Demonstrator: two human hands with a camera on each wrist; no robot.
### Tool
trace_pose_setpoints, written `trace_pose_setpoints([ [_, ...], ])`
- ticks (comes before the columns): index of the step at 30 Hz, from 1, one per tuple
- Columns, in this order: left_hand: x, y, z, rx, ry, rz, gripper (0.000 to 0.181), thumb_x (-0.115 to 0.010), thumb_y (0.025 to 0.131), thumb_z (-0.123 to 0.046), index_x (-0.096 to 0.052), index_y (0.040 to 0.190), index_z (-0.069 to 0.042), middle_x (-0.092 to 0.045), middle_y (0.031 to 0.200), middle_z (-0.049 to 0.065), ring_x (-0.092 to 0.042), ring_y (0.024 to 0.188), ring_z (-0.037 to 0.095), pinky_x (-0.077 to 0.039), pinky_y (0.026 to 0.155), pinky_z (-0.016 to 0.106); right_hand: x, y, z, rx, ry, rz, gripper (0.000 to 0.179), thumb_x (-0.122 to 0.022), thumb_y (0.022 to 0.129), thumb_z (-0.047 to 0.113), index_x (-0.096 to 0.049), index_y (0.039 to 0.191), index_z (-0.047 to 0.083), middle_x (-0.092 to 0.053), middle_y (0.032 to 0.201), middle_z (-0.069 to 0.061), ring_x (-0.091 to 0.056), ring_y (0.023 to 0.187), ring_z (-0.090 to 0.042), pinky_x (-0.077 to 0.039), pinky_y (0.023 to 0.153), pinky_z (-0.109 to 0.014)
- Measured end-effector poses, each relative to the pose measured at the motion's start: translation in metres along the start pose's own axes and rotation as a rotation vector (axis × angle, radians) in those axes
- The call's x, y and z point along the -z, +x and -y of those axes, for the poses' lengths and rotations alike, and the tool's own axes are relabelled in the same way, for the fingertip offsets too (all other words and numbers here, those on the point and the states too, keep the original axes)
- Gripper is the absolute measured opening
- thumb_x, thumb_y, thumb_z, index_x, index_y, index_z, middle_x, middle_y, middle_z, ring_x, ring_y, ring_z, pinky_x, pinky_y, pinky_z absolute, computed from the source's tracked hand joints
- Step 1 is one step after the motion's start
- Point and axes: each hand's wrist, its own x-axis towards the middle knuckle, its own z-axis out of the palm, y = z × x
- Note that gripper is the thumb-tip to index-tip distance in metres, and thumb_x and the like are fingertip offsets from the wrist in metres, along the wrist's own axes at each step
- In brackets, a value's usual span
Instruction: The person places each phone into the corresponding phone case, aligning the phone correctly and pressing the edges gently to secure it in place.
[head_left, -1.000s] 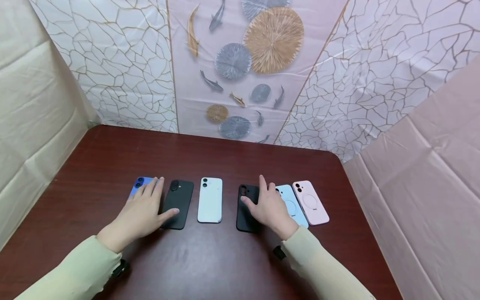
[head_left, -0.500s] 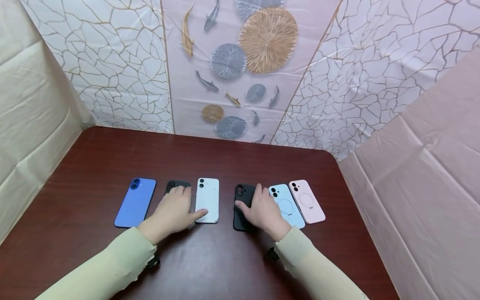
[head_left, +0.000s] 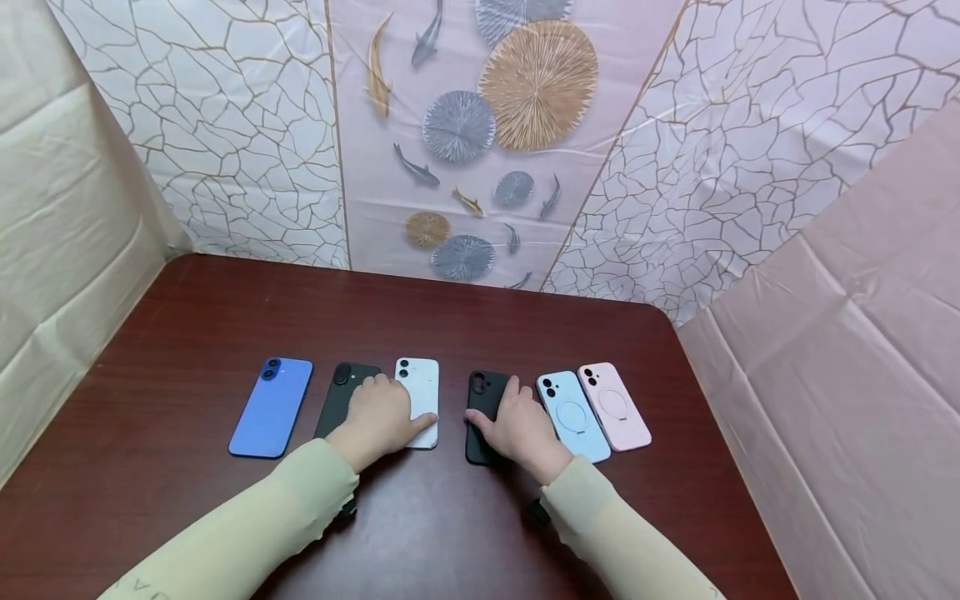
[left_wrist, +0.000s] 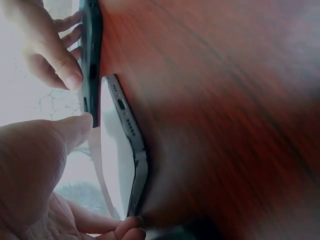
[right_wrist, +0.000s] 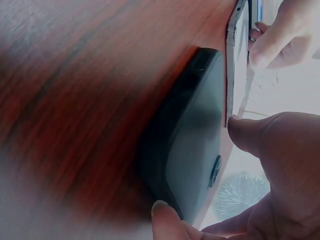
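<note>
In the head view my left hand [head_left: 380, 417] spans the white phone [head_left: 422, 387], its curled fingers at the left edge and its thumb at the right edge. The left wrist view shows the white phone's [left_wrist: 116, 145] port end and a fingertip against one corner. My right hand [head_left: 522, 425] grips across the black phone case [head_left: 483, 417], thumb at its left side and fingers at its right. A fingertip meets the black case's [right_wrist: 195, 140] edge in the right wrist view. The case lies flat, its camera cutout toward the back, partly hidden by the hand.
A blue phone [head_left: 271, 408] and a dark phone [head_left: 341, 396] lie to the left, the latter partly under my left hand. On the right are a light blue case [head_left: 572, 414] and a pink case [head_left: 615, 406], both with rings. Patterned sheets [head_left: 247, 125] hang behind the brown table [head_left: 405, 533].
My left hand has moved right, from between the blue and dark phones, over the dark phone, to the white phone. My right thumb has shifted to the black case's left edge.
</note>
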Motion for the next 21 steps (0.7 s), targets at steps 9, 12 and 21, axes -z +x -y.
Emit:
trace_pose_setpoints([
  [9, 0.0, 0.01, -0.01, 0.036, 0.064, 0.036, 0.09, -0.058, 0.077, -0.075, -0.064, 0.098, 0.012, -0.054, 0.089, 0.021, -0.053, 0.085, 0.034, -0.048, 0.076, 0.045, -0.001, 0.003, 0.002, -0.016, -0.01, 0.008, 0.107, -0.062, 0.083, 0.065, -0.023, 0.147, -0.01, -0.043, 0.134, -0.033, -0.064, 0.096, -0.034, -0.054, 0.077, -0.042],
  [12, 0.002, 0.012, -0.013, 0.059, 0.014, 0.06, 0.087, -0.062, 0.076, -0.072, -0.063, 0.097, 0.013, -0.052, 0.089, 0.022, -0.053, 0.083, 0.034, -0.05, 0.071, 0.045, 0.0, 0.005, 0.004, -0.032, -0.014, 0.022, 0.11, -0.064, 0.081, 0.066, -0.02, 0.148, -0.01, -0.045, 0.132, -0.033, -0.064, 0.095, -0.034, -0.054, 0.076, -0.042],
  [21, 0.004, 0.018, -0.018, 0.128, -0.095, 0.128, 0.089, -0.073, 0.069, -0.061, -0.054, 0.11, 0.015, -0.049, 0.091, 0.023, -0.056, 0.078, 0.033, -0.051, 0.064, 0.042, 0.002, 0.008, 0.005, -0.024, -0.006, -0.003, 0.115, -0.067, 0.077, 0.068, -0.02, 0.146, -0.011, -0.049, 0.124, -0.034, -0.064, 0.09, -0.036, -0.055, 0.071, -0.042],
])
